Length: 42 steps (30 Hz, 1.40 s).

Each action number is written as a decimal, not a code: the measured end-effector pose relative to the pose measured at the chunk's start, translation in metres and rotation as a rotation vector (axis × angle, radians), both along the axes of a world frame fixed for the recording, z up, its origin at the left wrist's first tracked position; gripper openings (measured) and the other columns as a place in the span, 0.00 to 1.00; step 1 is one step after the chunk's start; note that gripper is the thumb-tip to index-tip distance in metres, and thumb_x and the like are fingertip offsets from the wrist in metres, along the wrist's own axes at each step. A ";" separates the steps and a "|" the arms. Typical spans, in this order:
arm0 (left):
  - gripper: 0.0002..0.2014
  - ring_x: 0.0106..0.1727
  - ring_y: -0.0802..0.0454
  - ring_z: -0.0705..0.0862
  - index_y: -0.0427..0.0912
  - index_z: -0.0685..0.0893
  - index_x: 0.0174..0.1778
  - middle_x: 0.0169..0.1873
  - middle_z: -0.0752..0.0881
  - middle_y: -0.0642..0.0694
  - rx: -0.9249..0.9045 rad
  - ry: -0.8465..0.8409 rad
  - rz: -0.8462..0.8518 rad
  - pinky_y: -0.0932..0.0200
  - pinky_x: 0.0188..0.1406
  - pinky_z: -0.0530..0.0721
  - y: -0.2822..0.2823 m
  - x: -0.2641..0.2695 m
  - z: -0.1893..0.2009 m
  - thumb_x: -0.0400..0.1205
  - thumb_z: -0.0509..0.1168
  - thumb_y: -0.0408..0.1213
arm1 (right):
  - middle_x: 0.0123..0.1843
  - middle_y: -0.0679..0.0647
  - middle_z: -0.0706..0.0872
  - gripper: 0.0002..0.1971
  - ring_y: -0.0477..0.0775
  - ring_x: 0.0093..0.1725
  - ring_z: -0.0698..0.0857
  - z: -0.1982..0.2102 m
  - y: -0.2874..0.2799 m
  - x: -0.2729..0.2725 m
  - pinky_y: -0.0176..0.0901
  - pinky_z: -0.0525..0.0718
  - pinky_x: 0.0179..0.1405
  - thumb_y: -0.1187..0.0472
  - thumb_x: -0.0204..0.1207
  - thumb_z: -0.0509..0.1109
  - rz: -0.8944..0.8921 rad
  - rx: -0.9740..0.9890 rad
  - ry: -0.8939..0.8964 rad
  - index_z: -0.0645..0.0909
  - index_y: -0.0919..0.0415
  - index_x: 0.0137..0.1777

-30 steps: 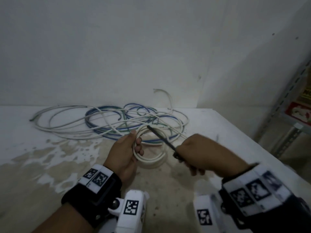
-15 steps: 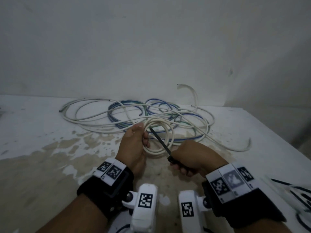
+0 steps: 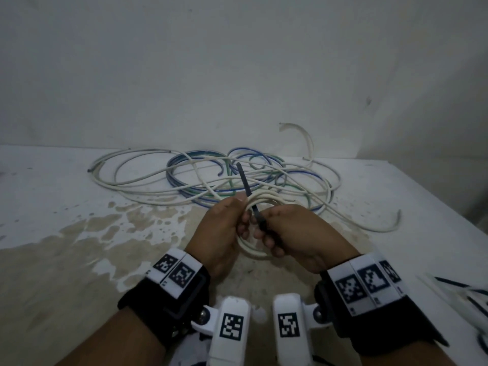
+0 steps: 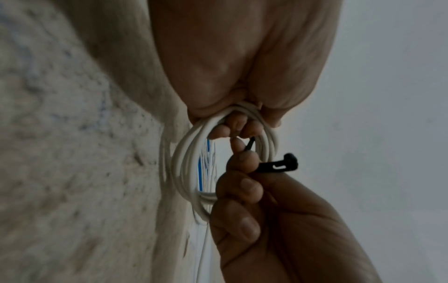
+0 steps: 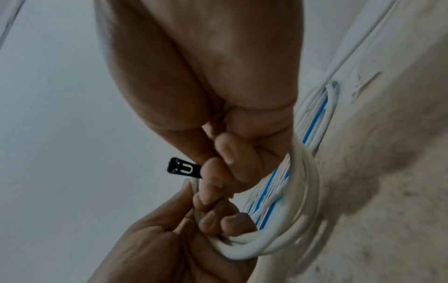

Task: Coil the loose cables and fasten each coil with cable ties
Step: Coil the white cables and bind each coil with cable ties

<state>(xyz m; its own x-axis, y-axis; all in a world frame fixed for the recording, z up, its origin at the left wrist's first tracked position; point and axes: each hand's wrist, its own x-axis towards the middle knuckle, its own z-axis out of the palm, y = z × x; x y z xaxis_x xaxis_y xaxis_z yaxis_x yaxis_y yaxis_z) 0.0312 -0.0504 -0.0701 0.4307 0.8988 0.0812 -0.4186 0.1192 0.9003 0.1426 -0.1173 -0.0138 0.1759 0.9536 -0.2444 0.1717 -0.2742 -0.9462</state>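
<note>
My left hand [image 3: 220, 228] grips the white coil [image 3: 260, 204] — fingers curled round it | my right hand [image 3: 295, 233] pinches a black cable tie [image 3: 247, 191] | loose cables [image 3: 184, 175] behind on the counter [image 3: 66, 207]

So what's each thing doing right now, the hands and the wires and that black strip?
White coil: wound up, held, not yet tied.
Cable tie: unfastened, passed through the coil, tail pointing up.
Left hand: gripping the coil.
Right hand: pinching the tie's head end.
Loose cables: tangled on the table.
</note>
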 end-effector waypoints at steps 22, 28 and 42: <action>0.11 0.15 0.57 0.63 0.47 0.83 0.60 0.17 0.71 0.53 0.233 0.299 0.245 0.64 0.19 0.64 -0.011 -0.006 0.014 0.85 0.61 0.34 | 0.27 0.36 0.84 0.08 0.36 0.31 0.83 -0.007 -0.014 -0.003 0.36 0.81 0.34 0.60 0.75 0.72 -0.031 0.472 -0.341 0.87 0.46 0.38; 0.13 0.46 0.59 0.79 0.50 0.85 0.62 0.43 0.84 0.53 0.369 0.429 0.295 0.36 0.39 0.80 -0.023 -0.005 0.027 0.84 0.63 0.36 | 0.30 0.50 0.88 0.06 0.47 0.32 0.87 -0.008 -0.012 -0.004 0.48 0.88 0.39 0.62 0.76 0.71 -0.141 0.589 -0.236 0.86 0.49 0.42; 0.08 0.46 0.69 0.86 0.52 0.90 0.51 0.41 0.88 0.63 0.477 0.518 0.332 0.74 0.46 0.80 -0.019 -0.006 0.020 0.81 0.67 0.37 | 0.42 0.51 0.90 0.12 0.43 0.31 0.84 -0.011 -0.009 0.003 0.43 0.87 0.38 0.65 0.77 0.69 -0.327 0.641 -0.281 0.87 0.60 0.59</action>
